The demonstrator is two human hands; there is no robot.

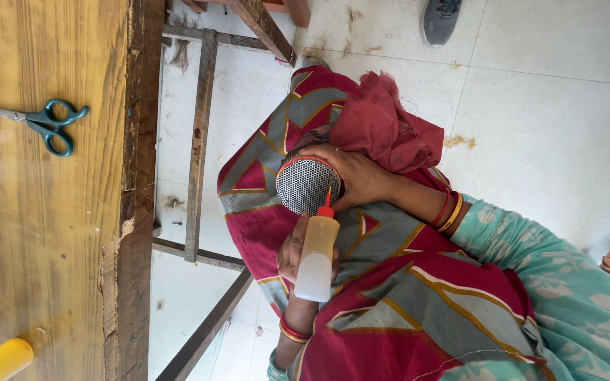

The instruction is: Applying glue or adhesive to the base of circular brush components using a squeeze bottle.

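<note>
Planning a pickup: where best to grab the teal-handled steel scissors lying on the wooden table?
Probably by the handle loops, coming from above on the table-edge side. The teal-handled steel scissors lie flat and closed on the wooden table, with the blades pointing away from that edge. That makes the teal handle loops the blunt, thicker end nearest the person.

Bright, even daylight with soft shadows; sharp focus throughout, perhaps slight stretching toward the edges.

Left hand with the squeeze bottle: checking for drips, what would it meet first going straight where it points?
The left hand, holding the squeeze bottle, would first meet the round mesh disc in the right hand; whether they touch is unclear.
</note>
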